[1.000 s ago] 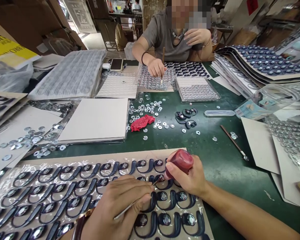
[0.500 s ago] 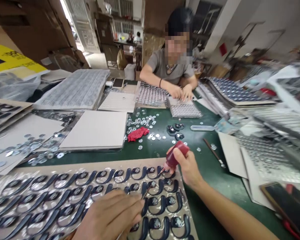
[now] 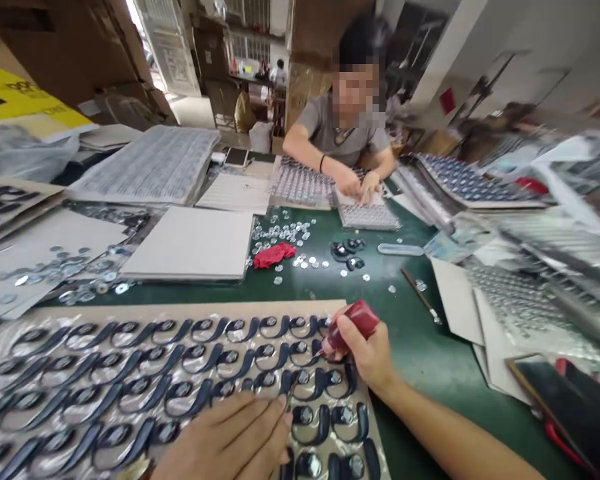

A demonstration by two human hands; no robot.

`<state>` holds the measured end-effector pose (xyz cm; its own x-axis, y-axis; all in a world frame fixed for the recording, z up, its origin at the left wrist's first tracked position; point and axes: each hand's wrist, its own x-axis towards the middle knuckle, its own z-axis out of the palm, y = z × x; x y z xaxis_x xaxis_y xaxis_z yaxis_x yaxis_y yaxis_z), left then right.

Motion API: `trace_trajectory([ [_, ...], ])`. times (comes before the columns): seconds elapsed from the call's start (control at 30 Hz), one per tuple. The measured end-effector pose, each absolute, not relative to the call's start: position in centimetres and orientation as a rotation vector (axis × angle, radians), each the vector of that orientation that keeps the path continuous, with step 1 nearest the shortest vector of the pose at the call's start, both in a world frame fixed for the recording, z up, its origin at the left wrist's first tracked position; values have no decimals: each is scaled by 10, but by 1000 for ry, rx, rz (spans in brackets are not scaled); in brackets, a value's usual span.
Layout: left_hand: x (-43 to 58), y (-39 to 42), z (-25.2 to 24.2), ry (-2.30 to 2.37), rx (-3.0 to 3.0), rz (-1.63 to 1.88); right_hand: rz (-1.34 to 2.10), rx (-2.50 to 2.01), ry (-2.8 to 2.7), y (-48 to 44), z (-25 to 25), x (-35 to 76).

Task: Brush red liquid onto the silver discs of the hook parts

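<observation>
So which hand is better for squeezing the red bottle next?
Probably the right hand: it holds the red bottle, tip angled down over dark curved pieces. The left hand holds a thin stick.

left hand (image 3: 235,433) palm down; right hand (image 3: 371,350) curled

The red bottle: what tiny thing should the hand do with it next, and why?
I'd guess the right hand should gently squeeze the red bottle, because it's tilted, with its nozzle pointing down toward the dark hooked pieces on the card.
</observation>
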<state>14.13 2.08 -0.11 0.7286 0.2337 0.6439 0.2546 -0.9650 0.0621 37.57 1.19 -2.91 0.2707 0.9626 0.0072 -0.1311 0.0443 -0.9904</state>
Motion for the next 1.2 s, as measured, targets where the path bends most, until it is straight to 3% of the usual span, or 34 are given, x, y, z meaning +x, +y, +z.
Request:
trace_trajectory([
  [0.3, 147, 20, 7, -369, -3019, -917, 1060, -1179, -1155, 1, -21, 373],
  [0.5, 149, 14, 14, -277, -3024, -596, 1076, -1191, -1256, 0, -23, 374],
  [1.2, 150, 1, 5, -307, -2923, -518, 1011, -1330, -1358, -2, -29, 374],
])
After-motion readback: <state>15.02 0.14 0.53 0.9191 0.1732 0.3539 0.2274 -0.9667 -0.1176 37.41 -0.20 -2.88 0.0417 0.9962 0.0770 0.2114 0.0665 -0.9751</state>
